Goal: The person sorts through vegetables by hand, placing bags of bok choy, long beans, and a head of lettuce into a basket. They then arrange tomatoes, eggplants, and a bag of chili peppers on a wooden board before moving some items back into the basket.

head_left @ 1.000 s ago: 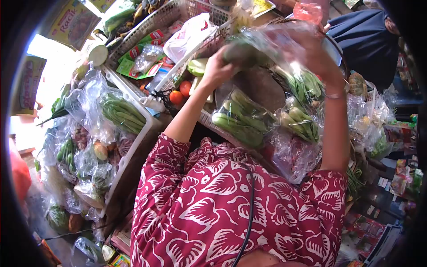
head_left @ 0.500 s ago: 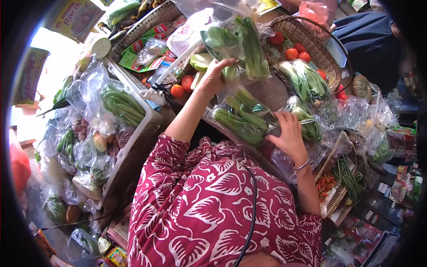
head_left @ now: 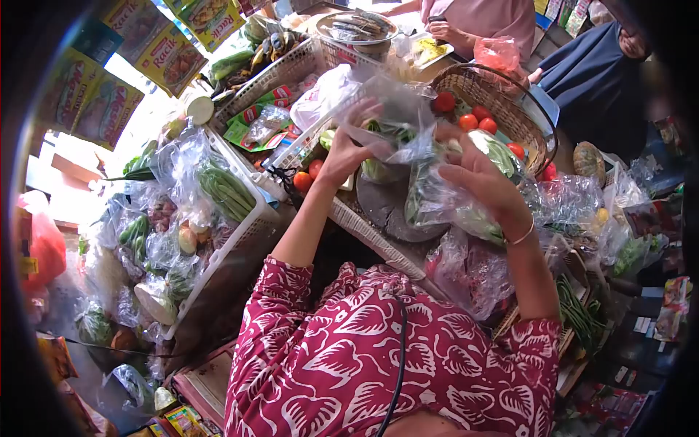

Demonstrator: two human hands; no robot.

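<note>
Both hands are raised at the middle of the view, around clear plastic bags of leafy greens (head_left: 424, 191). My left hand (head_left: 349, 149) has its fingers curled at the left side of a blurred clear bag. My right hand (head_left: 480, 175) is at the right side of the plastic, smeared by motion, with a bangle on the wrist. Below the bags lies a dark round surface (head_left: 386, 211). Bagged pale-stemmed greens (head_left: 494, 151) rest behind my right hand, and red tomatoes (head_left: 467, 122) lie in a wicker basket (head_left: 520, 91).
A white crate (head_left: 218, 269) of bagged vegetables stands at the left. Behind are another crate (head_left: 251, 91), a plate of fish (head_left: 357, 28) and hanging seasoning packets (head_left: 171, 58). Two other people are at the top right, one in pink (head_left: 502, 22), one in dark cloth (head_left: 590, 80).
Both hands have lifted, and the bagged greens that lay by my right hand are up off the surface. The view has shifted, showing more of the far side and the people there.
</note>
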